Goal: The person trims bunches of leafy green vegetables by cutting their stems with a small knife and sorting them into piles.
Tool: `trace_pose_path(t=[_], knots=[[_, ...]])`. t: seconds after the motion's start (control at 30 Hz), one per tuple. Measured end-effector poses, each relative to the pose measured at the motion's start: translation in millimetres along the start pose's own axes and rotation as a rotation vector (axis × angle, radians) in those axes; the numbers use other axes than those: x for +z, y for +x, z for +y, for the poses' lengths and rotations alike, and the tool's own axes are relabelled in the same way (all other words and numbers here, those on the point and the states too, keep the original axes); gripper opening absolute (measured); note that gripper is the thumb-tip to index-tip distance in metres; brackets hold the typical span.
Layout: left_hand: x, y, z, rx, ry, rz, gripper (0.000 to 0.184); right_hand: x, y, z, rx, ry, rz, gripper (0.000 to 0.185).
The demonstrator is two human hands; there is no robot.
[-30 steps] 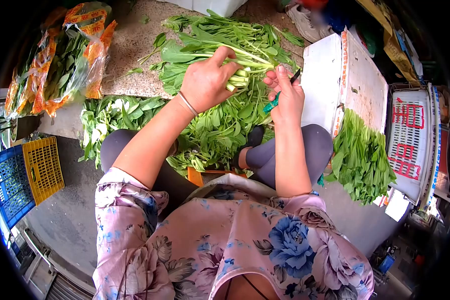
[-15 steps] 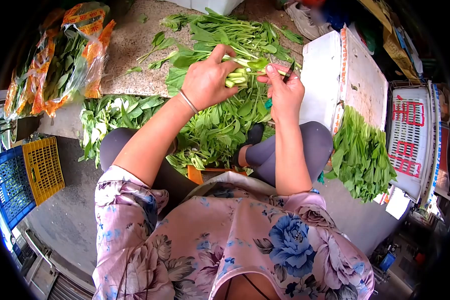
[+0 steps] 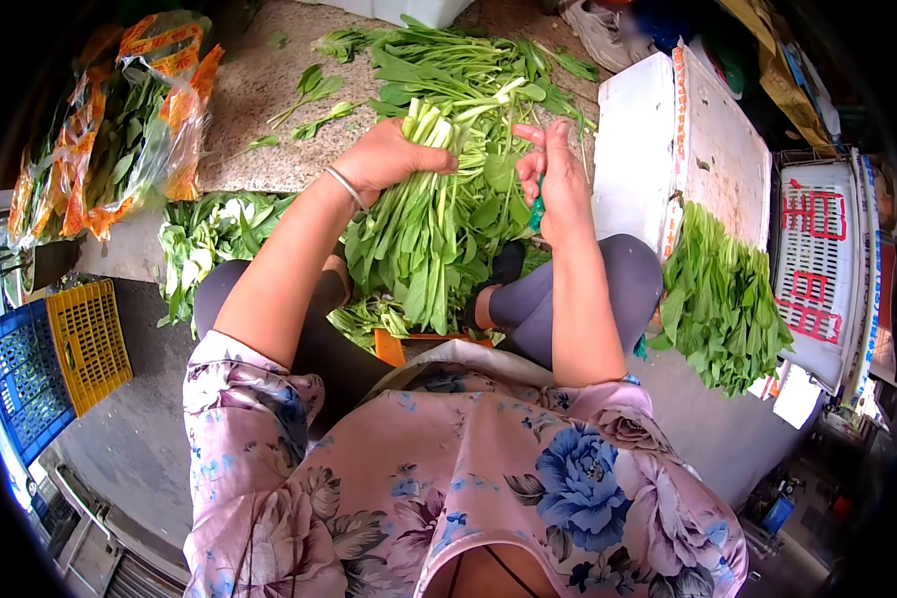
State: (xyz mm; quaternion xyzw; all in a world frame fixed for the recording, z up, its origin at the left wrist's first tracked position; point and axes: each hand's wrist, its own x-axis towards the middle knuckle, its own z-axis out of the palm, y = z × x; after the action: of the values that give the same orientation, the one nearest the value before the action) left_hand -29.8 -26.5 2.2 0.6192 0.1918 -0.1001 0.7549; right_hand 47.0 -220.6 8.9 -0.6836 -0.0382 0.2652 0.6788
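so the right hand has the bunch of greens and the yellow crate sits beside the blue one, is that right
Not quite: the head view shows the bunch of greens in the left hand, not the right hand. The yellow crate does sit beside the blue crate.

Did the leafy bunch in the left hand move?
Yes, the leafy bunch swung down in the picture. Before, its leaves reached over the stone slab; now they hang past the slab's near edge, below the left hand.
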Motion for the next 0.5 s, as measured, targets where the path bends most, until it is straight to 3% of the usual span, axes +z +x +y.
trace_pose_path(t=[0.1, 0.2, 0.23, 0.33, 0.5], knots=[[-7, -3, -1, -0.041, 0.054, 0.055, 0.037, 16, -6, 7, 0.019, 0.039, -0.164, 0.056], [-19, -11, 2, -0.029, 0.143, 0.153, 0.033, 43, 12, 11, 0.099, 0.246, -0.344, 0.029], [-26, -15, 3, -0.013, 0.224, 0.187, 0.033, 54, 22, 13, 0.098, 0.248, -0.362, 0.029], [-51, -22, -7, 0.024, 0.132, 0.279, 0.029, 95, 49, 15, 0.149, 0.189, -0.508, 0.018], [-95, -53, -3, -0.029, 0.044, 0.453, 0.025, 155, 77, 20, 0.250, 0.307, -0.825, 0.018]])
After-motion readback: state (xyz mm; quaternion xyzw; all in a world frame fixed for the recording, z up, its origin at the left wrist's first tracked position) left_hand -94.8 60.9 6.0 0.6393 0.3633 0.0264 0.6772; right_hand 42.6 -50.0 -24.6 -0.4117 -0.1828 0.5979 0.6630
